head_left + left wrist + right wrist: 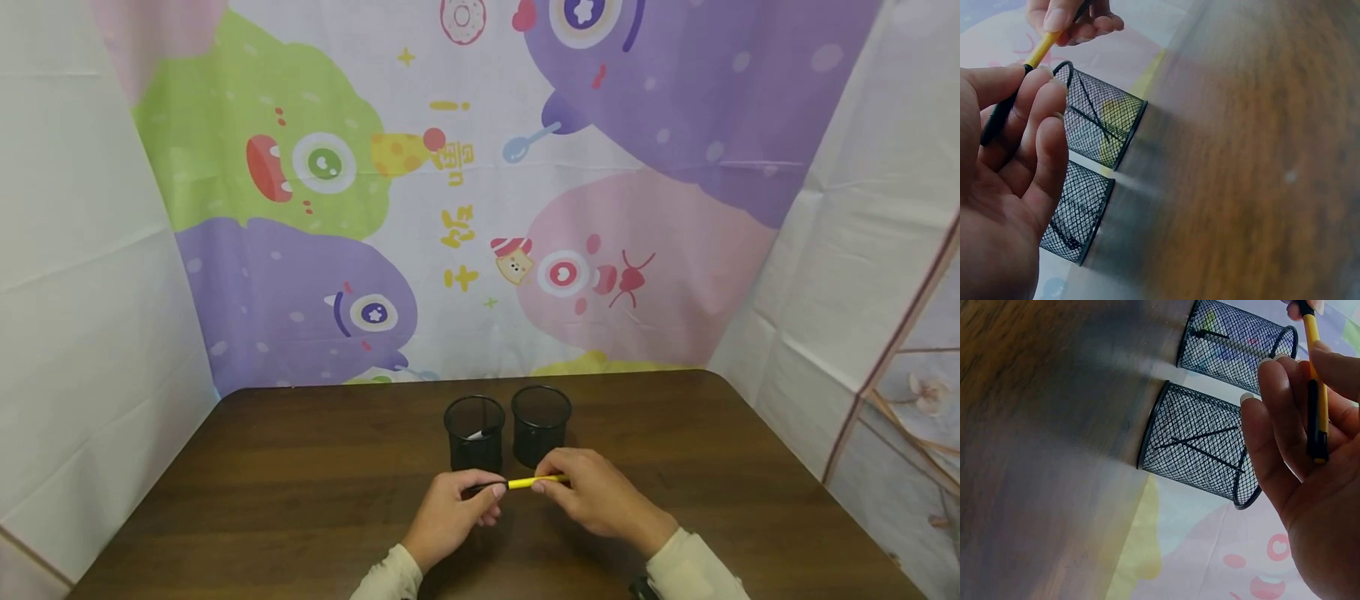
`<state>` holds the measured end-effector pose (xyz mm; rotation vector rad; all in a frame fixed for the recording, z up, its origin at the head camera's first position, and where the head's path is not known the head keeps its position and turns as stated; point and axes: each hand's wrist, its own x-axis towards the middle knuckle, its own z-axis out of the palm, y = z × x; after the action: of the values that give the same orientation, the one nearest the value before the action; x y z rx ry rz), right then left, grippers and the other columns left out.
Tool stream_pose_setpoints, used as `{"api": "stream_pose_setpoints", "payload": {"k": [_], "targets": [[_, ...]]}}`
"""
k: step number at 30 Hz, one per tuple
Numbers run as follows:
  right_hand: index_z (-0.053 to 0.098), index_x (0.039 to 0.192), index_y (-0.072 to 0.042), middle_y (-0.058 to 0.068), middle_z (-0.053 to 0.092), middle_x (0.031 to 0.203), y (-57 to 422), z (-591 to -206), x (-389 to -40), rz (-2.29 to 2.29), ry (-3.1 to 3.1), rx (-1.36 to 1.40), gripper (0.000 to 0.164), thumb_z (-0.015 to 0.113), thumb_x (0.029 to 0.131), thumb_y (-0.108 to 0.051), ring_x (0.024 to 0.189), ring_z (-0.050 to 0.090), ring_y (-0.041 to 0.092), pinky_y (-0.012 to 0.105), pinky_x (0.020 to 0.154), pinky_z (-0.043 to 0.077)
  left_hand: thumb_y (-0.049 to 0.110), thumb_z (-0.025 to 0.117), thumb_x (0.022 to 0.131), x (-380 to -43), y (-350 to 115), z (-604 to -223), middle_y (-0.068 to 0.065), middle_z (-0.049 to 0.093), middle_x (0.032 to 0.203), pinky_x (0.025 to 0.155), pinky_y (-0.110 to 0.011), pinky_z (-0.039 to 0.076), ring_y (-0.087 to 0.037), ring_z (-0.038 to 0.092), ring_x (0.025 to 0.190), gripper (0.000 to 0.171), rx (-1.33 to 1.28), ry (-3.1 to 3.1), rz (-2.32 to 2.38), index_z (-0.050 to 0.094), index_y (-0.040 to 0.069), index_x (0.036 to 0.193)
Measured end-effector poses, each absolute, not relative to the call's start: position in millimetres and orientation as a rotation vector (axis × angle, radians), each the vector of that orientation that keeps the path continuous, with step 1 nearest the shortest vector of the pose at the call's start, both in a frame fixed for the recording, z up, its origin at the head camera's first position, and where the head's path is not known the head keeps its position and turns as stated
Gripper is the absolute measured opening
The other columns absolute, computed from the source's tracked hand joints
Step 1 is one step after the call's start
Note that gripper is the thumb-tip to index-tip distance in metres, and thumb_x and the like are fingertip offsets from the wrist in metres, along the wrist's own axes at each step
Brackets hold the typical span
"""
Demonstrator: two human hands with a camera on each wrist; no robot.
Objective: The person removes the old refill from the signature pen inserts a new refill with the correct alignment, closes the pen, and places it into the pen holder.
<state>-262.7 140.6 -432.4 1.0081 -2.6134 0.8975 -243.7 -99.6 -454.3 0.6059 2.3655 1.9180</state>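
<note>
A slim yellow-and-black pen (519, 483) is held level between my two hands, above the near side of two cups. My left hand (452, 510) pinches its black end (1001, 115) between thumb and fingers. On the yellow part, the thumb and fingers of my right hand (596, 493) hold the other end, where a black clip (1314, 415) shows. Just beyond the hands stand two black mesh cups, the left cup (476, 450) and the right cup (538, 442). Inside the left one a dark, slim item with a white part (477, 434) leans.
Both cups stand upright on a dark brown wooden table (315, 467), close beside each other. Crossed dark lines show through the mesh of the right cup (1194, 440). Behind the table hangs a cloth (465, 333) printed with cartoon figures; pale cloth (82, 250) hangs at the left side.
</note>
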Motion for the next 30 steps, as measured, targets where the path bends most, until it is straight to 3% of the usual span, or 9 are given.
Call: {"api": "stream_pose_setpoints", "payload": {"k": [13,19,30], "targets": [[0.061,0.089,-0.026,-0.018,0.057,0.084,137,-430,-261,0.921,-2.607,0.988,0.022,0.080,0.087,-0.015,0.072,0.055,0.006,0.024,0.066,0.050,0.012,0.066,0.098,-246,-101,-457,-0.009,0.069,0.075,0.061,-0.027,0.058,-0.016,0.066,0.065,0.019,0.623,2.358,1.924,0.072,-0.005,0.104],[0.060,0.089,-0.024,-0.016,0.057,0.081,138,-431,-262,0.935,-2.645,0.972,0.023,0.081,0.086,-0.014,0.071,0.055,0.009,0.024,0.063,0.048,0.016,0.067,0.098,-257,-102,-475,-0.006,0.070,0.076,0.061,-0.028,0.058,-0.015,0.067,0.065,0.019,0.628,2.334,1.936,0.073,-0.001,0.105],[0.059,0.095,-0.020,-0.014,0.059,0.084,139,-432,-263,0.935,-2.670,0.958,0.024,0.081,0.086,-0.015,0.072,0.056,0.006,0.025,0.065,0.050,0.020,0.069,0.097,-256,-103,-474,-0.005,0.070,0.077,0.063,-0.029,0.059,-0.016,0.069,0.068,0.021,0.638,2.311,1.951,0.073,0.001,0.105]]}}
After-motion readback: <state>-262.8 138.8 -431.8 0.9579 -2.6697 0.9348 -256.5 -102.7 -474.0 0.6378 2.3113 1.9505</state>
